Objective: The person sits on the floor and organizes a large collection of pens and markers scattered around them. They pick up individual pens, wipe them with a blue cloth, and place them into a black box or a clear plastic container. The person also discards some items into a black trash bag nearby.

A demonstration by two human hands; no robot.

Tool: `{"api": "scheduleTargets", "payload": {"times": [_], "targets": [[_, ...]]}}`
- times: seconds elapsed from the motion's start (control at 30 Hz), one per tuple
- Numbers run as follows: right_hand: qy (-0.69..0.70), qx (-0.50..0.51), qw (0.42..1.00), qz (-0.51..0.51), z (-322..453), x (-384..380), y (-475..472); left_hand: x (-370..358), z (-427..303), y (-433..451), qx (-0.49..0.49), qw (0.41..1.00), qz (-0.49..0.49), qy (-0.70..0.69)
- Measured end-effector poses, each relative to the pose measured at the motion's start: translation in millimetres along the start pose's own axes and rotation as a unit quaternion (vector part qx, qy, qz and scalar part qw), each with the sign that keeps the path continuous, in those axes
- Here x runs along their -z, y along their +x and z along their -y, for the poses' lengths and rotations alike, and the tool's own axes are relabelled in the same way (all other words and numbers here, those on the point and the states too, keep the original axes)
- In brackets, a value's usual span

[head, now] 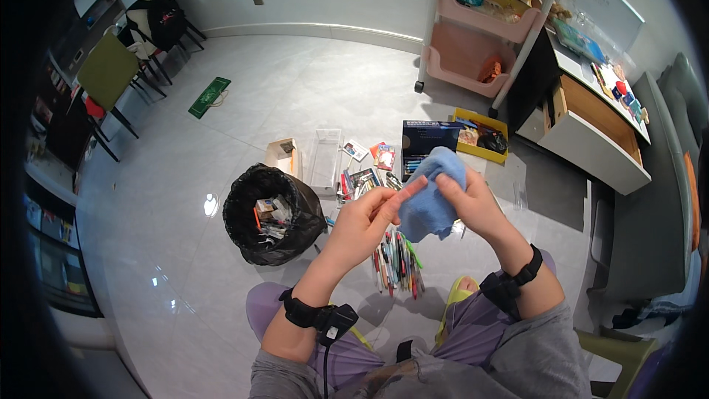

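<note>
A light blue cloth (429, 199) is bunched in my right hand (479, 202), with the thumb pressed on its near side. My left hand (368, 219) is at the cloth's left edge. Its index finger points across the cloth while the other fingers curl in; whether they grip anything is hidden. Below the hands, a bundle of pens (396, 266) lies on the floor between my feet. A bin lined with a black bag (310, 208) stands to the left, with pens and small scraps inside. More pens and markers (350, 183) are scattered beyond my left hand.
A clear plastic box (325, 149) and a small open carton (275, 152) stand behind the bin. Farther right are a dark blue box (426, 136) holding pens and a yellow tray (481, 151). A pink-shelved trolley (471, 55), an open drawer (595, 147) and a grey sofa (645, 233) border the right side.
</note>
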State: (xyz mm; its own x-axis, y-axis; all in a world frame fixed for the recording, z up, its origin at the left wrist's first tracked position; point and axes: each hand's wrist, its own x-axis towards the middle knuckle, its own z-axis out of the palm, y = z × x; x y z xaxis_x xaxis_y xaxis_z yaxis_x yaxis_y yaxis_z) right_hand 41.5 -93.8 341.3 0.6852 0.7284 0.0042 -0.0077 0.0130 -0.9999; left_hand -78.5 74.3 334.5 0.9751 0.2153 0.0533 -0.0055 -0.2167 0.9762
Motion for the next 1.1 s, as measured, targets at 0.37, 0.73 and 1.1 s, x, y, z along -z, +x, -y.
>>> {"api": "scheduleTargets", "payload": {"times": [0.37,0.73,1.1], "targets": [[0.053,-0.003,0.995,-0.079,-31,-13,14,-1,16,5,-0.021,0.994,-0.014,0.107],[0.08,-0.016,0.996,-0.041,-25,-39,12,-2,19,5,-0.011,0.997,0.009,0.081],[0.195,0.023,0.956,-0.216,-18,-12,32,-6,8,3,-0.002,0.98,0.021,0.196]]}}
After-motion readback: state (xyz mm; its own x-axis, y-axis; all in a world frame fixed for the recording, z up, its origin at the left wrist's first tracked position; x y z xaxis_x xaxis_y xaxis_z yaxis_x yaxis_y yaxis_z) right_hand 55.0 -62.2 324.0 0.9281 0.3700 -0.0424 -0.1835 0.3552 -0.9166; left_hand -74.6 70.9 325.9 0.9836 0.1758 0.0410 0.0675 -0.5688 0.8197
